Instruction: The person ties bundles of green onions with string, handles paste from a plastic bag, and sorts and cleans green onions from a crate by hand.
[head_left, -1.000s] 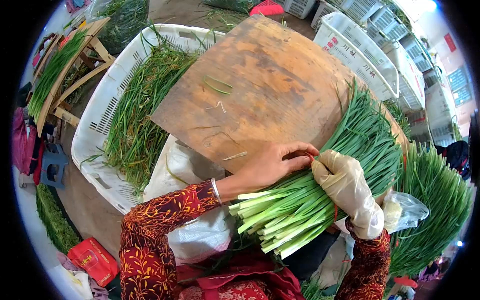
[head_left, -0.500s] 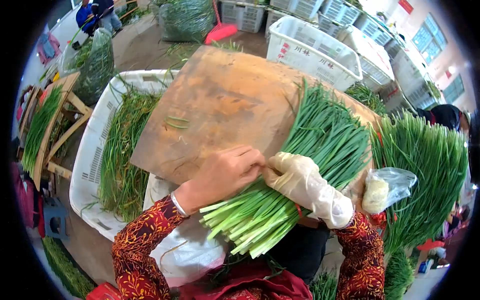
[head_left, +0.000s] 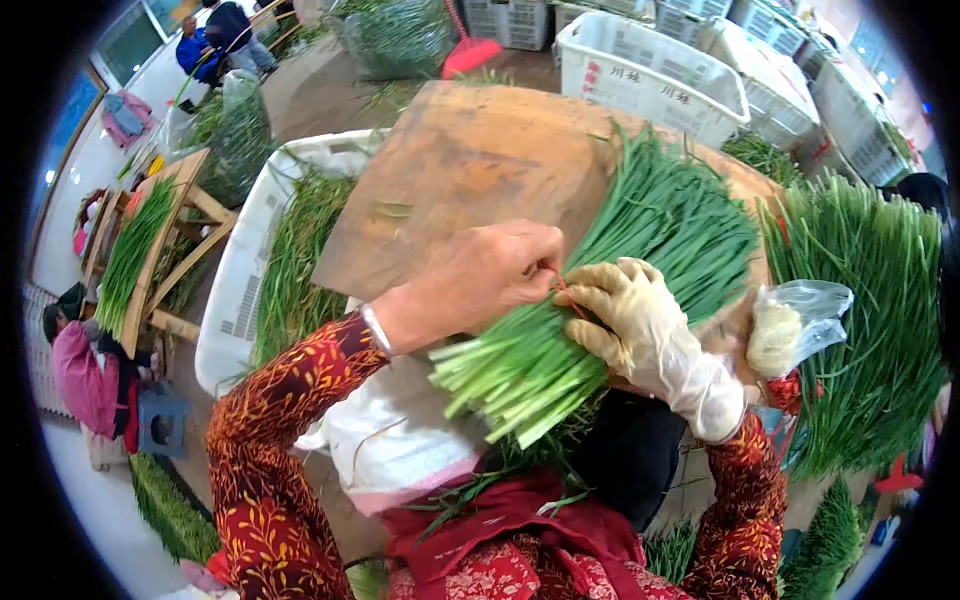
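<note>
Red tie (head_left: 567,290) partly hidden by the right hand (head_left: 640,318)

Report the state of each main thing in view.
Wooden board: stained, bearing green scraps
Green stalks: bunched, lying partly over the wooden board
Left hand: bare, pinching the red tie
Right hand: gloved, curled against the green stalks
Near crate: holding loose greens
Lettered crate: open-topped
Clear bag: crumpled
</note>
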